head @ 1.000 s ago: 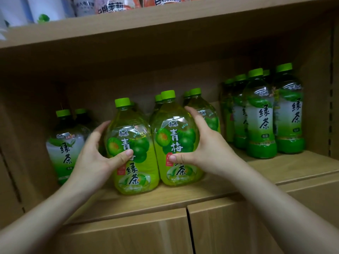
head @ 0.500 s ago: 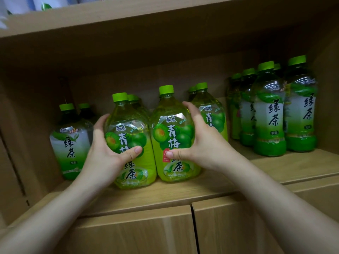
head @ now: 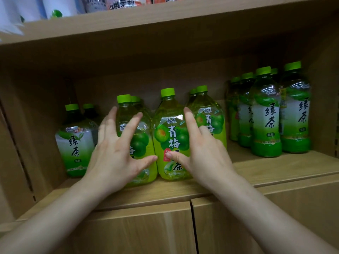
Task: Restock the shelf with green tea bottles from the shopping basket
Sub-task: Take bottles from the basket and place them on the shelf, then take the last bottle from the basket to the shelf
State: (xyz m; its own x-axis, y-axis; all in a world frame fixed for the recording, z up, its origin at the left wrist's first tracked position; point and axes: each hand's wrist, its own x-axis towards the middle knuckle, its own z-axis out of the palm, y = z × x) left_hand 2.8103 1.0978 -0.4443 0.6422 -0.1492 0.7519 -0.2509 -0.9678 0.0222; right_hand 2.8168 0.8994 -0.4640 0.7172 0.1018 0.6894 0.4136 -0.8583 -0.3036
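Observation:
Two yellow-green plum green tea bottles stand side by side at the front of the wooden shelf (head: 275, 165). My left hand (head: 117, 149) is spread with straight fingers in front of the left bottle (head: 126, 110). My right hand (head: 200, 151) is spread in front of the right bottle (head: 170, 132), its thumb tip at the label. Neither hand grips a bottle. More bottles of the same kind stand behind them. The shopping basket is out of view.
Dark green tea bottles stand at the left (head: 75, 142) and in a group at the right (head: 266, 114). An upper shelf board (head: 165, 17) with other drinks hangs overhead. Closed cabinet doors (head: 146, 231) lie below the shelf edge.
Both hands have let go of the two front bottles and opened, fingers now straight and pulled slightly back. The bottles stay upright on the shelf.

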